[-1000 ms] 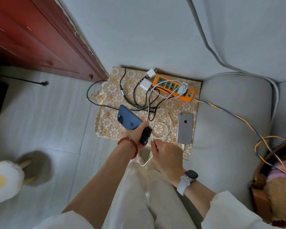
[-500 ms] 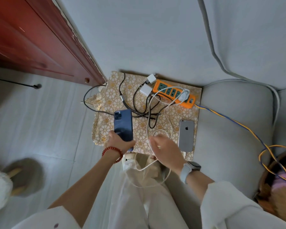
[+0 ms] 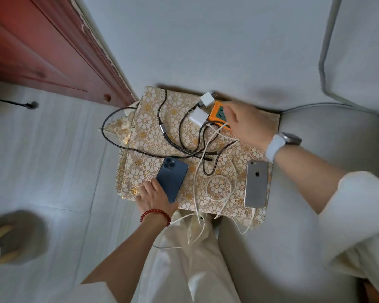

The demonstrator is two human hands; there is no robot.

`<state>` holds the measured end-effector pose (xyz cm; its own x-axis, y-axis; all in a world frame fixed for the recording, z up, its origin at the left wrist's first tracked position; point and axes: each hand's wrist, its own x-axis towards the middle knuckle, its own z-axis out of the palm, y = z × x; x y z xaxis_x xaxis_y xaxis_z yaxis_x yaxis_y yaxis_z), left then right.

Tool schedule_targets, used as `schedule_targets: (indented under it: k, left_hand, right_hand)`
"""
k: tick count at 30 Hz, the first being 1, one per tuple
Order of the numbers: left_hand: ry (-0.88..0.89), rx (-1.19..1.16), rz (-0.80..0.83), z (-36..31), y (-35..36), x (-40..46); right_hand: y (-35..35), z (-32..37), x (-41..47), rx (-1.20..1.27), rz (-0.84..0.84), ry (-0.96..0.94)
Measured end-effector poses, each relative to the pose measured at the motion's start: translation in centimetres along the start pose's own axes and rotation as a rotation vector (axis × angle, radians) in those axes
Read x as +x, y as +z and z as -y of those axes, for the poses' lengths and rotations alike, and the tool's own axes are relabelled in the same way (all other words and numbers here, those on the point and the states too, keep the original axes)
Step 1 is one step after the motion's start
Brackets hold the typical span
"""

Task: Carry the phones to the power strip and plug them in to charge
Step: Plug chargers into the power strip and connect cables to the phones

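On the floral cloth [image 3: 153, 136], left hand [image 3: 154, 196] grips blue phone [image 3: 172, 179]; right hand [image 3: 248, 123] hides the power strip [image 3: 217, 112], grip unclear

One head-worn wide-angle view looks steeply down from above onto the patterned cloth [image 3: 153, 136], quite near, with floor left and sofa [image 3: 315, 132] right
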<state>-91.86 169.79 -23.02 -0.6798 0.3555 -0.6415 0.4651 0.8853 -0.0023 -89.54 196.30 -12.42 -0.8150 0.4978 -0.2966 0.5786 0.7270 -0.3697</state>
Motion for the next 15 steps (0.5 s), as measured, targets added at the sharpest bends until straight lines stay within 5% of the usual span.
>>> schedule_targets:
  k: [6, 10, 15]
  left_hand:
    - [-0.028, -0.048, -0.010, -0.4, 0.9, 0.1]
    - [-0.031, -0.065, -0.013, -0.4, 1.2, 0.1]
    - [-0.021, -0.127, 0.060, -0.1, 0.3, 0.5]
  right_hand:
    - [1.4, -2.1, 0.2, -0.374, 0.706, 0.189]
    - [3.3, -2.9, -0.6, -0.381, 0.550, 0.180]
    - [4.6, -3.8, -1.3, -0.234, 0.574, 0.117]
